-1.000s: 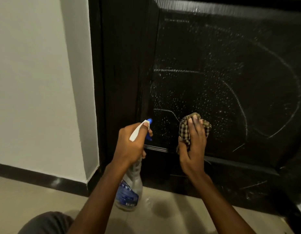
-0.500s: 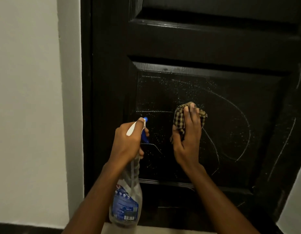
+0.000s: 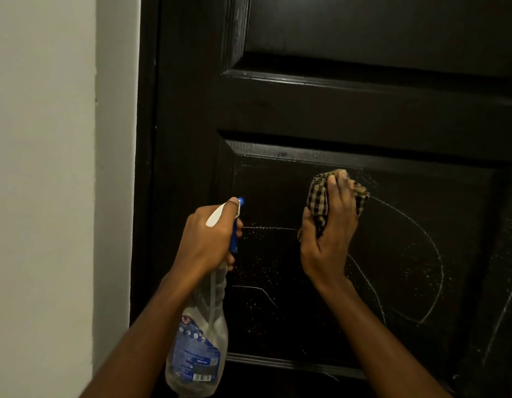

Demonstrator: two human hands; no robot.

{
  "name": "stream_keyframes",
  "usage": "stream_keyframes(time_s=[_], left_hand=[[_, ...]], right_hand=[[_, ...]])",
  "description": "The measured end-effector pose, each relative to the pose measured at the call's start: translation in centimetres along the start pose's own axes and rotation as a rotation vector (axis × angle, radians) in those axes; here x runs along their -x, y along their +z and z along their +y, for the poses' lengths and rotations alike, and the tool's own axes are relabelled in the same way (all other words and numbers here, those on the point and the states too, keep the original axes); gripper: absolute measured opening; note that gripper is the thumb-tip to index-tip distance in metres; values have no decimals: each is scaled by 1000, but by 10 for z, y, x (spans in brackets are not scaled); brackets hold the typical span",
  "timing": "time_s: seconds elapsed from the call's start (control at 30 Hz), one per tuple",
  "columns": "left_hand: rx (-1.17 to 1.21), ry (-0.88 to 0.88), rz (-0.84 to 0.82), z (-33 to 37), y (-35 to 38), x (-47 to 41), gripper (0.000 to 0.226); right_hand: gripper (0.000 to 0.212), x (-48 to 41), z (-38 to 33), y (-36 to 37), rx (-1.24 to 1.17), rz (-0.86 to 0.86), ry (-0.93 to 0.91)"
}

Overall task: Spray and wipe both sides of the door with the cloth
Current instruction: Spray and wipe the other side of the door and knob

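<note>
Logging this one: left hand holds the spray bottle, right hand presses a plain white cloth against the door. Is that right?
Not quite. The cloth is checked, dark and tan, not plain white; the head view shows it. The rest holds: the left hand holds the spray bottle and the right hand presses the cloth against the door.

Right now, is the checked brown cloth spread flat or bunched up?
Bunched up: the checked brown cloth bulges in crumpled folds around the right hand holding it against the dark door.
</note>
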State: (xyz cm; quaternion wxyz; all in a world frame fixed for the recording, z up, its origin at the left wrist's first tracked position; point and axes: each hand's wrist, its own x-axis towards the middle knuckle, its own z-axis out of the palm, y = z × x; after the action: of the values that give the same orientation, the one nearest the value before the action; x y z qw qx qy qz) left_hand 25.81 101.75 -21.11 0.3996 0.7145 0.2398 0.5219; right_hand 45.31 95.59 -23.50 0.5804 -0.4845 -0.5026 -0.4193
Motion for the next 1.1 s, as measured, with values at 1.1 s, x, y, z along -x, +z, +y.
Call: stream_keyframes(time_s=[1.1], left_hand=[[25, 38, 181, -20, -51, -15, 45]], right_hand=[[58, 14, 20, 98, 597, -533, -687]])
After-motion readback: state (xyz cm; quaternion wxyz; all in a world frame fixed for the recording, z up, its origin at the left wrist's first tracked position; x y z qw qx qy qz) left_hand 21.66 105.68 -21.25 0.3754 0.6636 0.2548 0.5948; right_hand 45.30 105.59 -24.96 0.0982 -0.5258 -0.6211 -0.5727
